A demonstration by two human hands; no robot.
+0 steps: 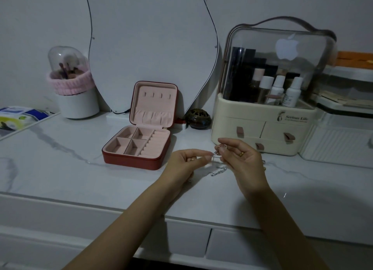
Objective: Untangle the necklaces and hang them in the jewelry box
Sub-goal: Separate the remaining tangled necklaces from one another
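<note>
Head view: thin silver necklace, tangled, dangling.

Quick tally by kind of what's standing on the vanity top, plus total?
Jewelry box, red, open: 1
Cosmetic organizer, cream, clear lid: 1
Brush holder, white, domed: 1
Small dark round pot: 1
Silver necklace chain, pinched by left hand and right hand: 1
Total: 5

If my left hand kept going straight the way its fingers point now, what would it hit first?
The left hand points right, so it would probably meet the right hand first, both pinching the silver necklace. Depth is hard to judge.
</note>
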